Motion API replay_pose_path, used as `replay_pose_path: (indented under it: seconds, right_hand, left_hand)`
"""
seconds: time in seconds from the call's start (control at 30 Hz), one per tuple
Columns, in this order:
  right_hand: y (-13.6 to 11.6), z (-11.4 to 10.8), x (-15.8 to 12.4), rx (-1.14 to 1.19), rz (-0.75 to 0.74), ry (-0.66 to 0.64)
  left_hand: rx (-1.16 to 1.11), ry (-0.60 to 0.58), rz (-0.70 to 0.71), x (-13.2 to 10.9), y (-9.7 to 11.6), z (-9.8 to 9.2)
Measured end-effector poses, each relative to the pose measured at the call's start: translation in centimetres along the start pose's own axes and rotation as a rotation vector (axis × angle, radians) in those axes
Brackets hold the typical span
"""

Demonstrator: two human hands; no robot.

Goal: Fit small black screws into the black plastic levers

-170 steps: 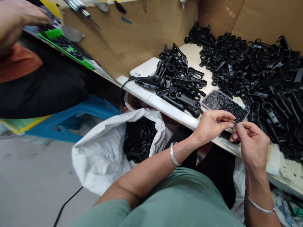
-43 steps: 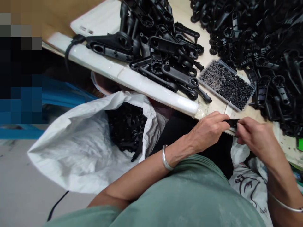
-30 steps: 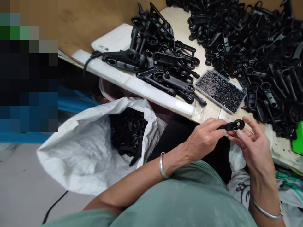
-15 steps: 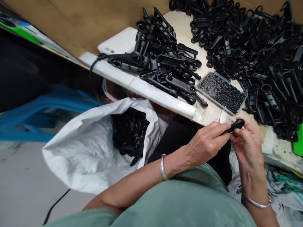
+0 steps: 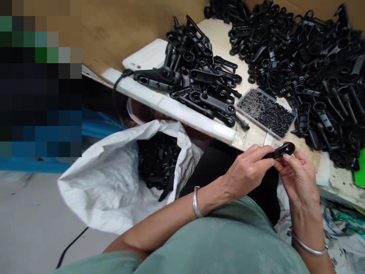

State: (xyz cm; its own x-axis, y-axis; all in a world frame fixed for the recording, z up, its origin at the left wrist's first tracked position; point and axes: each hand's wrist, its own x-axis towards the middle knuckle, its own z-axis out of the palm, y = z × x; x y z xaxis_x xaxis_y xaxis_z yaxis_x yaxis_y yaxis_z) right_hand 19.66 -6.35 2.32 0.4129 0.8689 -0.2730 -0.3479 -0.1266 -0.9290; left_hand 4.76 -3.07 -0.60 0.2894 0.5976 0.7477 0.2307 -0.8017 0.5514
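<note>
Between my two hands, near the table's front edge, is a black plastic arm-shaped part (image 5: 281,151) with a round ring at its right end. My left hand (image 5: 248,171) pinches the narrow end of it. At the ring end, my right hand (image 5: 299,171) grips it with thumb and fingers. The ring's open face shows towards me, and my right thumb lies against it. Just beyond my hands sits a clear plastic box (image 5: 285,136) filled with small screws (image 5: 265,112), greyer on the left and blacker on the right.
A pile of black plastic parts (image 5: 211,99) lies left of the box, and a larger heap (image 5: 302,64) covers the right of the table (image 5: 219,30). Below the white-wrapped table edge (image 5: 171,106), an open white sack (image 5: 99,190) holds more black parts.
The black plastic part has been turned in my hands, so its ring opening now faces me more. My hands stay in about the same place. The view has shifted slightly.
</note>
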Motion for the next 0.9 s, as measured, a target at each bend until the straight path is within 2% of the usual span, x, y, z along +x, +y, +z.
replay_pose_path:
  seconds: [0.5, 0.73, 0.9]
  right_hand:
    - [0.21, 0.83, 0.12, -0.021, -0.067, 0.105]
    - [-0.10, 0.64, -0.13, -0.052, -0.007, -0.007]
    - [0.21, 0.44, -0.07, -0.039, -0.020, 0.008]
  left_hand:
    - [0.054, 0.008, 0.011, 0.01, 0.60, 0.13]
    - [0.034, 0.037, -0.054, -0.12, 0.43, 0.31]
    - [0.032, 0.030, -0.021, -0.26, 0.82, 0.39]
